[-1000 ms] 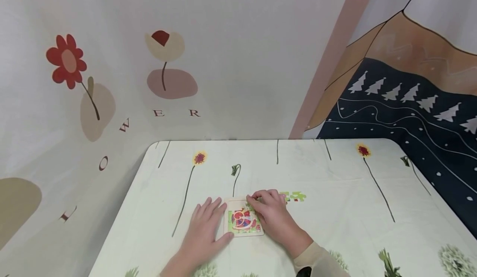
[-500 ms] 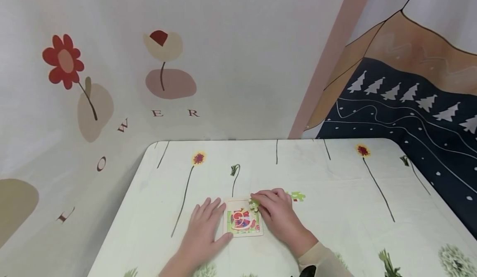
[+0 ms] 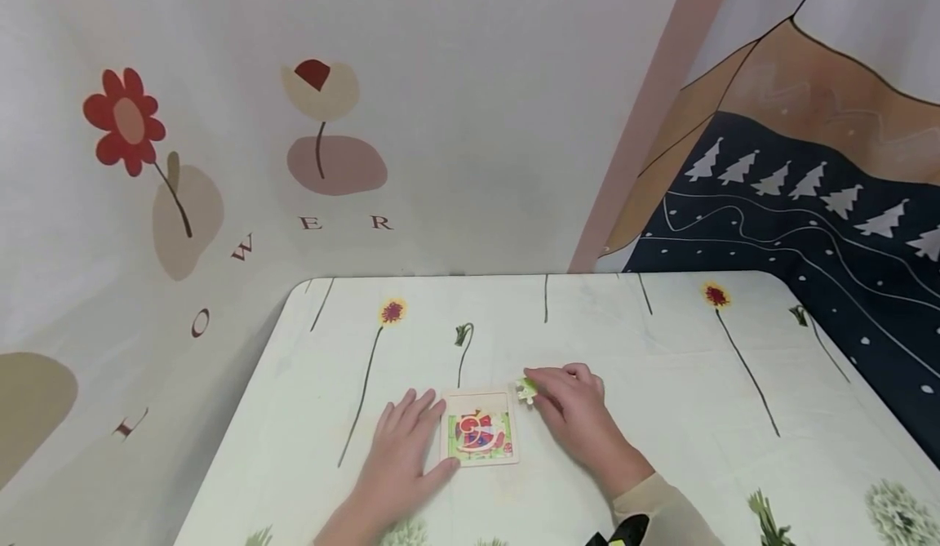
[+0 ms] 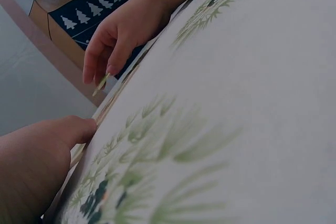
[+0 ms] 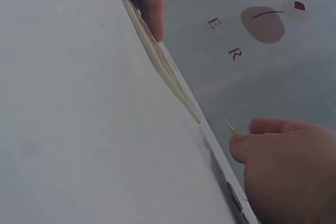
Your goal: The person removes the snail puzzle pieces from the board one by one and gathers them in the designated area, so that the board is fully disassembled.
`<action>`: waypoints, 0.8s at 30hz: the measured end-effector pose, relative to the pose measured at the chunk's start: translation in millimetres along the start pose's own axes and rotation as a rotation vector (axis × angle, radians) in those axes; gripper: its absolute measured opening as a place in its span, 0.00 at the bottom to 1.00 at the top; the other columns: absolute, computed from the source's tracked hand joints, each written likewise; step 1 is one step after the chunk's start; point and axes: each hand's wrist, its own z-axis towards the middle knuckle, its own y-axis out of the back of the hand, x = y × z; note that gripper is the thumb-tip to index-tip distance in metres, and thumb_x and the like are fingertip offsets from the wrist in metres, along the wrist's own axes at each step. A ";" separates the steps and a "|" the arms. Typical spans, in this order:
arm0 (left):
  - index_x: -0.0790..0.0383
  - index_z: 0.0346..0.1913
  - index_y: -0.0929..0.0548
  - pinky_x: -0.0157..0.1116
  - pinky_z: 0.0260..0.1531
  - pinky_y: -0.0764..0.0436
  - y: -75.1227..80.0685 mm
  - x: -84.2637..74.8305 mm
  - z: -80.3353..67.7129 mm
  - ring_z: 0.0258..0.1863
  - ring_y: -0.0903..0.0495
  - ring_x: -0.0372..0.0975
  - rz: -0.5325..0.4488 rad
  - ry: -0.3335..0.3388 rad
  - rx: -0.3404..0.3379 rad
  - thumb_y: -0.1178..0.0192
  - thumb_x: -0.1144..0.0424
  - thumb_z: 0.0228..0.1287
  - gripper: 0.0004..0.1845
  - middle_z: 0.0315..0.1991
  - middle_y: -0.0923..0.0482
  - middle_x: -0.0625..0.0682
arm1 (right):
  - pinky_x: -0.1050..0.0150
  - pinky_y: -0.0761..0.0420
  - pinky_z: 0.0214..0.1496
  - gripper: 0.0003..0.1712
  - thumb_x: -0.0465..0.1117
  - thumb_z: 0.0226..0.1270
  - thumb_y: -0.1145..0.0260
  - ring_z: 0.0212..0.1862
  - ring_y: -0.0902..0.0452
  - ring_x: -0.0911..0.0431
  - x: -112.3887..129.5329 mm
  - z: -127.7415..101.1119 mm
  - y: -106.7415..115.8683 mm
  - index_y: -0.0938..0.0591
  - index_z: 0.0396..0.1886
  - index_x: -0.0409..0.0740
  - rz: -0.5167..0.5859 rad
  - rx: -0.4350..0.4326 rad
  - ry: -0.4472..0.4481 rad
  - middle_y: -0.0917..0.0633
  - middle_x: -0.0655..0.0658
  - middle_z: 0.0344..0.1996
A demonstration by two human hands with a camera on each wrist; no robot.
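Note:
A small square jigsaw puzzle board [image 3: 479,403] with a pale frame lies on the table. Its lower part shows a red, blue and green picture; the strip along its far side is bare. My left hand [image 3: 402,452] rests along the board's left edge, fingers straight and thumb at the near corner. Just off the board's far right corner, my right hand [image 3: 576,411] pinches a green puzzle piece [image 3: 525,391] between thumb and fingers. In the right wrist view, the puzzle piece [image 5: 228,124] appears edge-on, held above the table surface.
The white table [image 3: 661,415] carries a printed flower pattern. Behind it hangs a pale curtain [image 3: 470,138] with flower and letter prints. A dark cloth [image 3: 778,211] with white trees is at the right.
My right hand has moved right, off the board's far right corner, with the green puzzle piece. It now covers the spot where other green pieces showed. My left hand stays still.

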 end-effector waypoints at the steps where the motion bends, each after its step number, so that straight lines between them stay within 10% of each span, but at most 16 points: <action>1: 0.57 0.69 0.30 0.60 0.67 0.50 -0.4 0.2 -0.1 0.72 0.47 0.53 0.001 0.000 0.000 0.38 0.37 0.56 0.42 0.71 0.38 0.53 | 0.50 0.43 0.55 0.24 0.41 0.65 0.33 0.52 0.35 0.58 -3.1 -1.3 2.6 0.21 0.61 0.59 -0.002 -0.007 -0.005 0.19 0.63 0.52; 24: 0.58 0.69 0.31 0.59 0.67 0.51 -1.8 0.5 1.6 0.72 0.47 0.53 -0.002 -0.004 0.007 0.39 0.37 0.57 0.41 0.71 0.38 0.54 | 0.47 0.44 0.49 0.27 0.37 0.60 0.29 0.48 0.34 0.54 -67.8 -34.7 52.9 0.21 0.61 0.51 -0.013 -0.117 -0.123 0.15 0.54 0.49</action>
